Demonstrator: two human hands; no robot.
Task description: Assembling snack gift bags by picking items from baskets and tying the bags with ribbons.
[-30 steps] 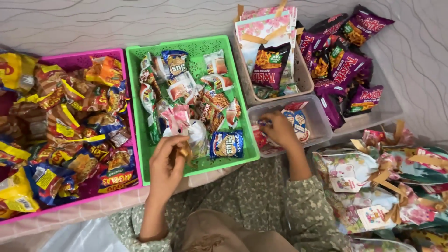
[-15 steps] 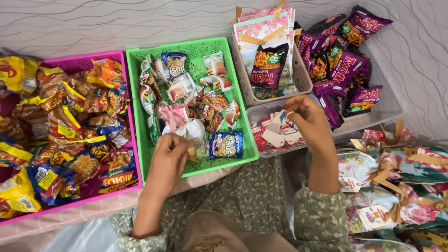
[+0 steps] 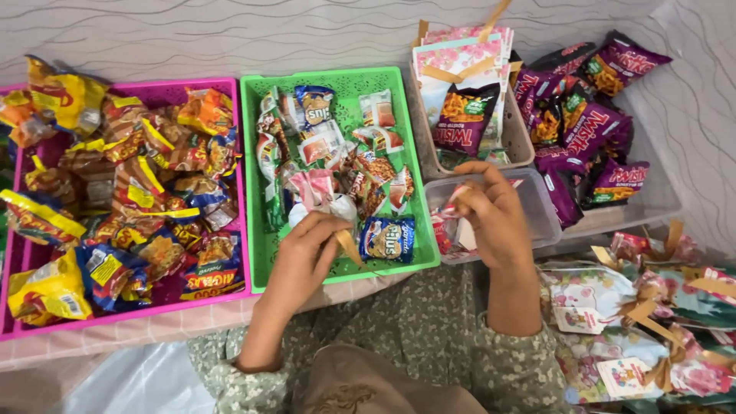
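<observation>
At frame centre, the left hand point(image 3: 307, 249) pinches a tan ribbon strip point(image 3: 349, 247) over the green tray point(image 3: 406, 165); the right hand point(image 3: 491, 218), fingers closed, lifts a small packet point(image 3: 460, 193) above the clear tub point(image 3: 548, 218).

The right hand point(image 3: 491, 218) has lifted from the clear tub point(image 3: 537, 211), pinching a small packet point(image 3: 462, 193).

Two bare forearms rise from the six o'clock edge, sleeves bunched near the elbows. The left hand point(image 3: 307, 257) points toward one o'clock, fingers curled inward, thumb and fingertips pinched together. The right hand point(image 3: 491, 215) points toward eleven o'clock, back facing up, fingers bent into a loose pinch.
</observation>
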